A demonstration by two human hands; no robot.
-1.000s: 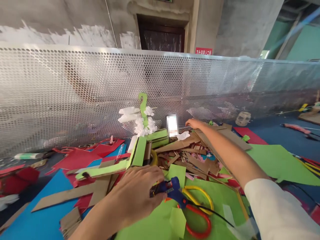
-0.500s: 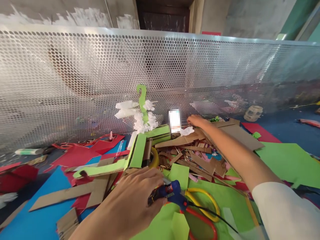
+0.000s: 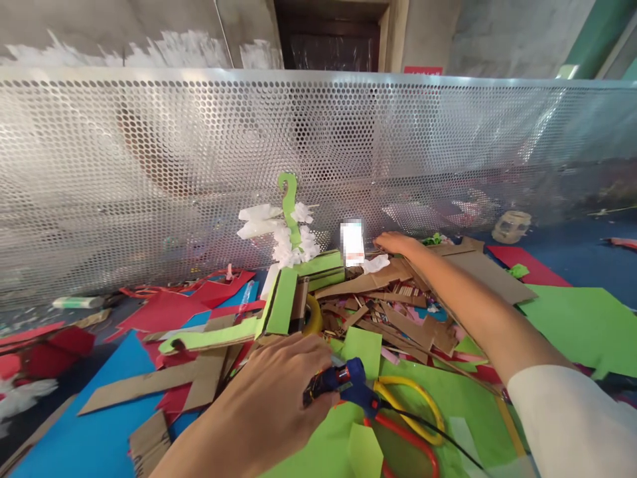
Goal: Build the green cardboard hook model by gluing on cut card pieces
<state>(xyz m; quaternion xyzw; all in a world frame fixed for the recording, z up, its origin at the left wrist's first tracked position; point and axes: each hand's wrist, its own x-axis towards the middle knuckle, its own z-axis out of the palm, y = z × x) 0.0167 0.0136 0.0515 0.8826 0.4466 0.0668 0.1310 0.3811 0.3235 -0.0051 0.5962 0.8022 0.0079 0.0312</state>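
My left hand [image 3: 279,385] is closed around a blue glue gun [image 3: 357,384], whose black cord runs off to the lower right. Under the gun lie scissors with yellow and red handles [image 3: 423,405] on green sheet. Farther off, my right hand [image 3: 395,243] reaches to the back of the scrap pile, close to the perforated panel. Its fingers are bent, and whatever they grip, if anything, is hidden. Between the hands sits a green cardboard construction [image 3: 281,302] with a hooked green stem [image 3: 289,199] and crumpled white paper flowers [image 3: 296,244]. Yellow tape [image 3: 313,315] shows behind it.
A perforated metal panel [image 3: 223,146] spans the back. Cardboard scraps [image 3: 383,318] heap in the middle. Blue sheet [image 3: 109,405] and red pieces [image 3: 179,309] lie left, green sheet [image 3: 587,325] right. A lit phone [image 3: 353,244] leans upright; a clear jar [image 3: 511,227] stands back right.
The whole view has shifted slightly, so everything appears a little lower and farther right. Both hands keep nearly the same poses, and the left still holds the glue gun.
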